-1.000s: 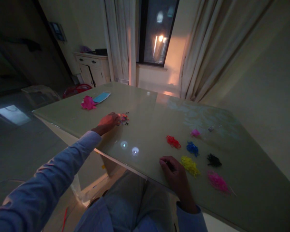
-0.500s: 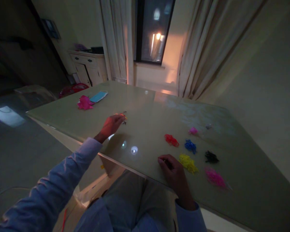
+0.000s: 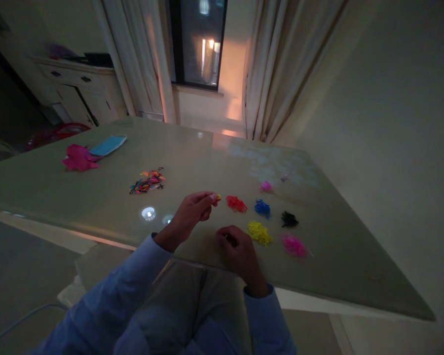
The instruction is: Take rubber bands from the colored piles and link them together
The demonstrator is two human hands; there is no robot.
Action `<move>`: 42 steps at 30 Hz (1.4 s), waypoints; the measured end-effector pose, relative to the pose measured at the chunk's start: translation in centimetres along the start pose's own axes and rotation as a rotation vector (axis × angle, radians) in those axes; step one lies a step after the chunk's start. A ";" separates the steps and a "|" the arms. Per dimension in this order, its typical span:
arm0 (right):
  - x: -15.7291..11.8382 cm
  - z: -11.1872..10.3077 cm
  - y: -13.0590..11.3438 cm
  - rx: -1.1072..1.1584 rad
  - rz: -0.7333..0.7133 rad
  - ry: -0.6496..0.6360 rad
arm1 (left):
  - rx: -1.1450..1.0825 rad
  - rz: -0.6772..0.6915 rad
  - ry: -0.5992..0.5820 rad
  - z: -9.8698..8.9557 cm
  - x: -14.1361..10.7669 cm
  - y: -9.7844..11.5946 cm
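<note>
My left hand (image 3: 195, 213) is over the table, thumb and fingers pinched on a small yellow rubber band (image 3: 218, 197), just left of the red pile (image 3: 236, 203). My right hand (image 3: 238, 250) rests near the table's front edge with its fingers curled together; what they hold, if anything, is hidden. Beside it lies a yellow pile of rubber bands (image 3: 259, 232). Further right are a blue pile (image 3: 262, 208), a black pile (image 3: 289, 219) and a pink pile (image 3: 294, 245). To the left sits a mixed-colour heap of bands (image 3: 147, 182).
A crumpled pink thing (image 3: 80, 158) and a flat light-blue thing (image 3: 109, 146) lie at the table's far left. Behind the piles is a small pink lump (image 3: 266, 186), with a clear scrap (image 3: 284, 176) nearby. The table's front edge (image 3: 192, 264) runs before my lap.
My left hand has come right from the mixed heap to beside the red pile, with a yellow band in its fingertips. The view has turned right; my right hand stays near the yellow pile.
</note>
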State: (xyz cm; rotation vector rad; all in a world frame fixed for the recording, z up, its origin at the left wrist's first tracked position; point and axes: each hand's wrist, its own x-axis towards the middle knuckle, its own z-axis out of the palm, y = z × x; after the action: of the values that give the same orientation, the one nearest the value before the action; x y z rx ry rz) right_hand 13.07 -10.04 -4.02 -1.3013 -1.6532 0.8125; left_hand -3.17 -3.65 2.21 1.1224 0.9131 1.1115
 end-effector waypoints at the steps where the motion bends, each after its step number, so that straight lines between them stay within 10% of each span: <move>1: 0.0 0.0 0.0 0.006 0.012 0.000 | 0.014 -0.003 -0.023 0.8 0.1 -0.1; 14: 0.3 0.4 0.6 0.014 0.018 0.014 | 0.868 0.423 -0.380 7.4 2.3 -2.3; 27: 0.1 0.8 0.8 0.077 0.057 0.047 | 1.025 0.439 -0.612 8.6 5.4 -3.4; 33: 0.0 0.7 0.6 0.093 0.064 0.044 | 1.018 0.447 -0.590 8.2 4.9 -3.2; 42: 0.2 0.3 0.1 0.136 0.016 0.060 | 0.690 0.334 -0.260 4.3 2.7 -3.1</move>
State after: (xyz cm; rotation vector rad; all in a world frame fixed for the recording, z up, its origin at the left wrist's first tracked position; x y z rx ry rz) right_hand 12.85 -9.86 -4.19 -1.2333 -1.5159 0.8719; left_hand 2.14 -2.15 0.06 1.9948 0.9469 0.8918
